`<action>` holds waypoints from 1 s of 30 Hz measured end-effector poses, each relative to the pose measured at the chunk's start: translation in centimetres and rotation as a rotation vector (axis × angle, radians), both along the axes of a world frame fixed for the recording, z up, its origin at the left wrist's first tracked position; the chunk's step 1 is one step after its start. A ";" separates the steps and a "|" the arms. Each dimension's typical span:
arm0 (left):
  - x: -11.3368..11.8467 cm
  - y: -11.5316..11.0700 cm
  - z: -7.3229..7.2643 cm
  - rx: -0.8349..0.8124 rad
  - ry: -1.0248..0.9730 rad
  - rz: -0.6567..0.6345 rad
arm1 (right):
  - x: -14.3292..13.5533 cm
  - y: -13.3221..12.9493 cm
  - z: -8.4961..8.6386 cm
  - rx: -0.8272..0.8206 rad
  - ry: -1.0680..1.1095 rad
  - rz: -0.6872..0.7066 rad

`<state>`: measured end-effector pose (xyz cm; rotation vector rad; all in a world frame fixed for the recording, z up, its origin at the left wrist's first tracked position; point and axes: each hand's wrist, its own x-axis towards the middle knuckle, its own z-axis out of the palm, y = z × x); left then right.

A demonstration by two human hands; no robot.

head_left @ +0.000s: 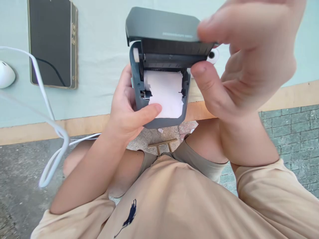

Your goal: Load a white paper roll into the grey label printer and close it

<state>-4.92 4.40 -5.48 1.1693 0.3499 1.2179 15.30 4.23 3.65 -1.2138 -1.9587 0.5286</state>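
Note:
A small dark grey-green printer point(187, 99) is held over the table's front edge with its lid point(161, 25) raised. Inside its compartment lies a white paper roll point(165, 96), its loose end ragged at the sides and spread toward the front rim. My left hand point(131, 109) wraps round the printer's left side, the thumb pressing on the paper. My right hand point(239, 56) pinches the right end of the lid between thumb and fingers. Behind the lid's right corner, a small white roll point(213, 55) with a dark core shows in part.
A dark-screened phone point(51, 43) lies at the back left of the table point(99, 39). A white rounded object point(6, 74) sits at the left edge. A white cable point(42, 83) loops over the table's front edge. Beneath is a wooden stool point(163, 143).

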 end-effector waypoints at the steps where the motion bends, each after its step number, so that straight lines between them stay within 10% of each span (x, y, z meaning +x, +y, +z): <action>1: 0.1 -0.3 0.5 -0.042 0.015 0.022 | 0.0 -0.1 0.1 0.122 -0.026 0.012; 4: 0.3 -0.9 1.9 -0.194 0.053 0.078 | 0.1 -0.5 0.0 0.367 -0.111 0.095; 11: 0.7 -1.1 2.9 -0.311 0.049 0.092 | 0.2 -0.4 -0.8 0.383 -0.132 0.194; 30: 1.2 -0.6 3.3 -0.159 0.065 0.006 | -0.7 -1.2 -0.4 0.406 -0.122 0.210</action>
